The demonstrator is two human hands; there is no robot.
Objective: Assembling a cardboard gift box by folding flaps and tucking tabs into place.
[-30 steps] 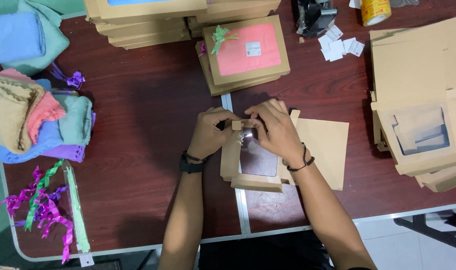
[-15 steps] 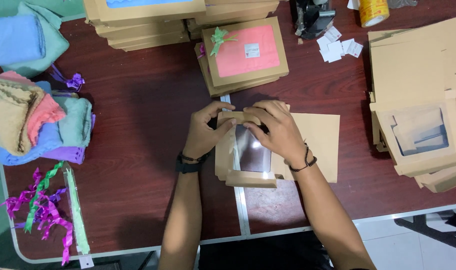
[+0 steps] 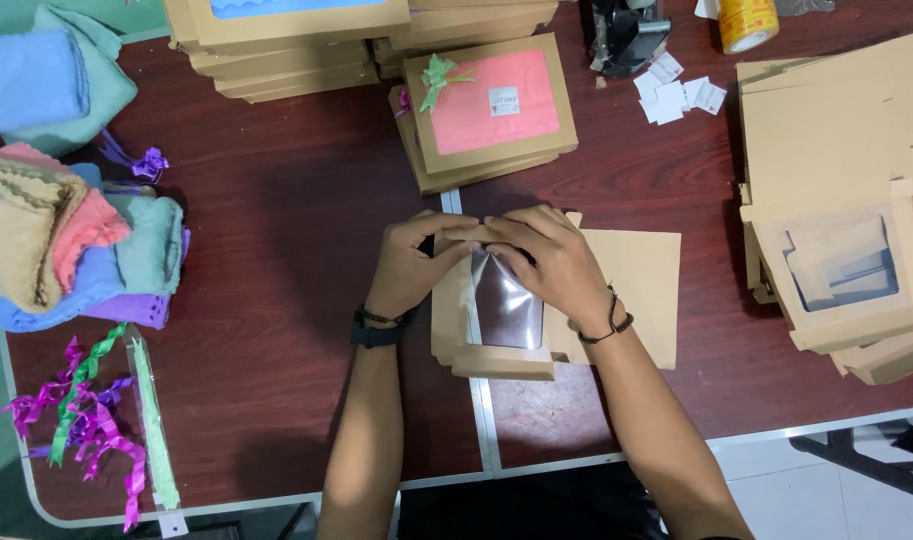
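Starting at 9 o'clock on the dark wooden table (image 3: 277,300): a pile of folded towels (image 3: 72,240) in tan, coral, blue, mint and purple sits right at the left edge, and down at 7 o'clock a tangle of curly ribbons (image 3: 72,425) lies by the near-left corner next to a clear plastic strip. Between those and the hands there's a wide bare stretch of tabletop, so plenty of room on that side.

Dead centre, both forearms come up from 6 o'clock and meet over a flat kraft box with a clear window (image 3: 502,310). The left hand (image 3: 412,265), black watch on the wrist, curls its fingers over the box's top-left edge. The right hand (image 3: 557,265), with a dark cord bracelet, presses down on the top edge from the other side, thumb on the shiny film. So both hands are pinched onto that top flap, fingertips nearly touching each other. The box straddles the metal seam running down the table, with a flat cardboard sheet (image 3: 637,290) under it sticking out toward 3 o'clock.

Up at 12 o'clock, just beyond the fingers, sits a finished box with a pink towel and green bow (image 3: 492,110), tight clearance there. At 3 o'clock a stack of unfolded window boxes (image 3: 842,230) fills the right edge, with a bare strip between it and the sheet.
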